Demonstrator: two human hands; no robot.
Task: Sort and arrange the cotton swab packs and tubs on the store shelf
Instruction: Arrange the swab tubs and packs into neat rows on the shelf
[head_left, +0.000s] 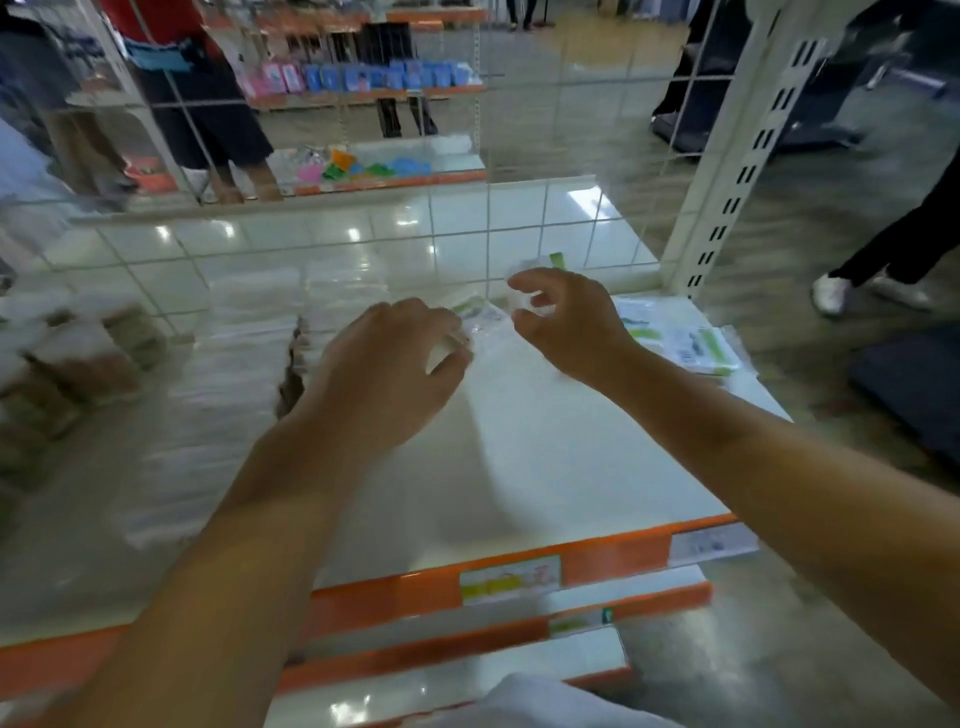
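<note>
The frame is blurred by motion. My left hand (395, 358) and my right hand (561, 317) reach over the white shelf (545, 467), both with fingers curled round a clear cotton swab pack (485, 319) with green print held between them. Rows of clear swab packs (244, 332) lie stacked on the shelf left of my hands. Swab tubs with brown contents (78, 358) stand at the far left. More flat packs with green labels (680, 338) lie at the shelf's right end.
A white wire grid (431, 228) backs the shelf, with a white slotted upright (737, 171) at the right. The orange shelf edge (519, 577) carries price labels; lower shelves lie beneath. People stand behind the grid and at the right in the aisle.
</note>
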